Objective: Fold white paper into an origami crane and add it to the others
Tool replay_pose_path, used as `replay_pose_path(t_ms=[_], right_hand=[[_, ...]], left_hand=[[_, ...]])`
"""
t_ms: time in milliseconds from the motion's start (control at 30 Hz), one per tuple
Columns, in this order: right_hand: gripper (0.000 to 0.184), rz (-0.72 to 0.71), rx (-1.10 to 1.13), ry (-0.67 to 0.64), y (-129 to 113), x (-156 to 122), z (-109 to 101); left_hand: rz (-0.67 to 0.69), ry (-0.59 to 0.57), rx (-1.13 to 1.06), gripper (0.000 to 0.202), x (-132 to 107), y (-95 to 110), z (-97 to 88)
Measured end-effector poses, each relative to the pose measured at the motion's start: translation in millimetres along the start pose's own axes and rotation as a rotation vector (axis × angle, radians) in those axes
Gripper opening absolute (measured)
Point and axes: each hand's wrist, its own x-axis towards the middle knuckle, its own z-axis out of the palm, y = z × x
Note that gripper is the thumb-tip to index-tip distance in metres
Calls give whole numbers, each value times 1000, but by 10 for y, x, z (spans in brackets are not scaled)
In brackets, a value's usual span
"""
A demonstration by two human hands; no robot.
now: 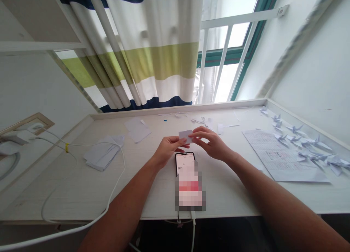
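Observation:
A small white piece of paper (185,134) is held up between both hands, above the far end of a phone. My left hand (170,149) pinches its left and lower edge, the thumb lying on its face. At its right edge, the fingertips of my right hand (209,141) close on the paper. Below the hands the phone (186,168) lies on the white desk (161,193); its lit screen is partly blurred out, and a cable runs from its near end. Whether the paper has folds in it cannot be made out.
Folded paper cranes (295,129) stand along the right side, beside a printed sheet (281,157). White paper stacks (102,153) and loose sheets (137,129) lie left. Paper strips (202,121) are scattered at the back. A white charging cable (123,164) loops across the left side.

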Motion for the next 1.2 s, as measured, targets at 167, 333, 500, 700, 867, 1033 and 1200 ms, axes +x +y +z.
replay_pose_path(t_ms=[167, 333, 500, 700, 867, 1033, 1200], right_hand=[[22, 23, 65, -23, -45, 1, -6], [30, 66, 145, -123, -78, -4, -34], [31, 96, 181, -118, -42, -2, -22], [30, 165, 238, -45, 14, 6, -25], [26, 172, 219, 17, 47, 10, -21], [29, 194, 238, 26, 75, 9, 32], [32, 244, 250, 55, 73, 8, 106]], left_hand=[[-38, -3, -47, 45, 0, -17, 20], [-73, 12, -102, 37, -3, 14, -11], [-72, 8, -109, 35, 1, 27, -24], [-33, 37, -16, 38, 4, 20, 8], [-39, -25, 25, 42, 6, -25, 14], [-49, -120, 23, 49, -5, -62, 49], [-29, -125, -6, 51, -3, -74, 71]])
